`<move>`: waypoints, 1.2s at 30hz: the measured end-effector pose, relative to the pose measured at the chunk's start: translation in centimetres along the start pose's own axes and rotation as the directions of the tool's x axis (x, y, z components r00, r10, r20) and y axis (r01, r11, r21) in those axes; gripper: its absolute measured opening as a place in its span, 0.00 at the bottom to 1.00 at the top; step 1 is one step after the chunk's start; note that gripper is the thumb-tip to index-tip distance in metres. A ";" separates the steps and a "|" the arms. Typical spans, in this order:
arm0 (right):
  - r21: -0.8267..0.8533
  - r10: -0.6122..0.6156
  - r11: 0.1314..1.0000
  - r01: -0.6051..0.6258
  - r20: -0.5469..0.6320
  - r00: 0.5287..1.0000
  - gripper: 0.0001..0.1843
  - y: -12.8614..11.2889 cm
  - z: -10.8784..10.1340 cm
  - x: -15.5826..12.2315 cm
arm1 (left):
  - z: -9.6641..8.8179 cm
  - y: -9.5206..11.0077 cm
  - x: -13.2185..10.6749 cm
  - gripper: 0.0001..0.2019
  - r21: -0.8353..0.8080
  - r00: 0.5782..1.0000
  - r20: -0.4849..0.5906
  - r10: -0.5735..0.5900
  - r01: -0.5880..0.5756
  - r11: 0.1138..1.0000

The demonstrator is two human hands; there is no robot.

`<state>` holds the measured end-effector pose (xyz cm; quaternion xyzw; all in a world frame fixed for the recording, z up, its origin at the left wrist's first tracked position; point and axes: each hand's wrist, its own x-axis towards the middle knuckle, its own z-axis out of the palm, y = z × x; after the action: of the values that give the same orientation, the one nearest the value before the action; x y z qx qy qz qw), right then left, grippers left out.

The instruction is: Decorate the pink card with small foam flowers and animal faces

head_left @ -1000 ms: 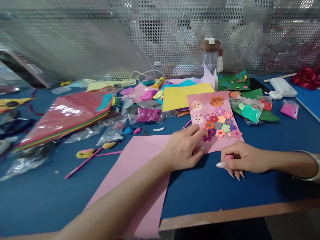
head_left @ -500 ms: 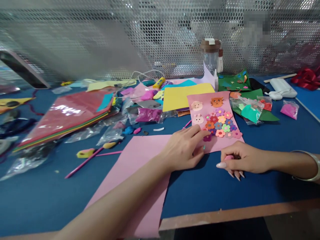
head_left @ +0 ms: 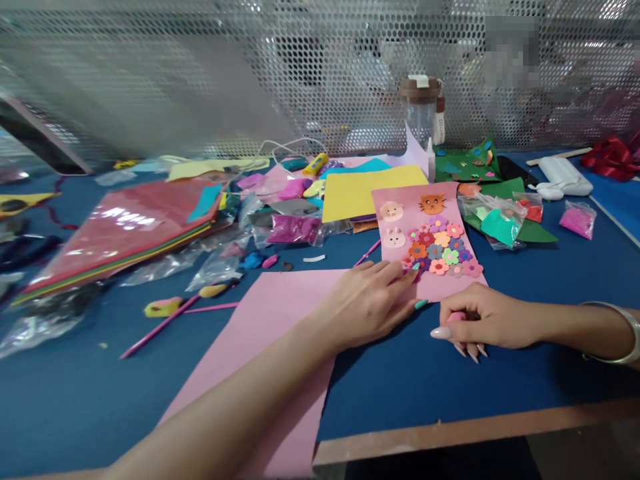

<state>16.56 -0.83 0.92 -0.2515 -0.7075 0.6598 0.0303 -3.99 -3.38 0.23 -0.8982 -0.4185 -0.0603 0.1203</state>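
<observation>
My left hand (head_left: 367, 293) rests over the lower left corner of a pink card (head_left: 440, 290), forefinger touching the flowers and thumb apart at the card's lower edge. The card carries colourful flowers (head_left: 443, 243), an orange cat face (head_left: 433, 203) and two pale animal faces (head_left: 394, 238). Just below its right corner, my right hand (head_left: 487, 320) is curled on the blue table. A small pink lump (head_left: 456, 317), perhaps clay, shows within its closed fingers. A larger pink sheet (head_left: 280, 313) lies under my left forearm.
Purple modelling tools (head_left: 163, 327) and a red plastic folder (head_left: 125, 220) lie on the left. Bags of clay (head_left: 293, 229) and a yellow sheet (head_left: 375, 190) fill the middle back. A lidded cup (head_left: 420, 107) stands by the perforated metal screen (head_left: 345, 67). White earphones case-like object (head_left: 563, 177) sits right.
My left thumb has straightened away from the forefinger, and the fingers now lie flatter at the card. My right hand stays closed in place. The view has shifted slightly.
</observation>
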 end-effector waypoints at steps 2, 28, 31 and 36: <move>-0.002 -0.001 1.000 0.001 -0.001 1.000 0.16 0.0 0.0 0.0 | 0.0 0.0 0.0 0.19 -0.009 1.000 0.000 -0.011 0.011 1.000; 0.028 0.021 0.999 -0.021 -0.018 1.000 0.17 0.1 0.0 0.0 | -0.3 0.4 -0.1 0.17 -0.201 0.976 -0.215 0.019 -0.063 0.978; 0.029 0.029 0.999 -0.029 -0.018 0.999 0.17 0.1 0.1 0.0 | 0.0 0.4 -0.1 0.16 -0.203 0.973 -0.230 0.014 -0.062 0.977; 0.025 0.033 0.999 -0.032 -0.007 0.999 0.18 -0.1 0.1 0.0 | 0.5 0.5 -0.2 0.13 -0.155 0.935 -0.354 -0.007 -0.051 0.987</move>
<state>16.48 -0.87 0.96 -0.2650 -0.6949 0.6680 0.0253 -3.74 -3.64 -0.37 -0.8840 -0.3739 -0.2530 0.1211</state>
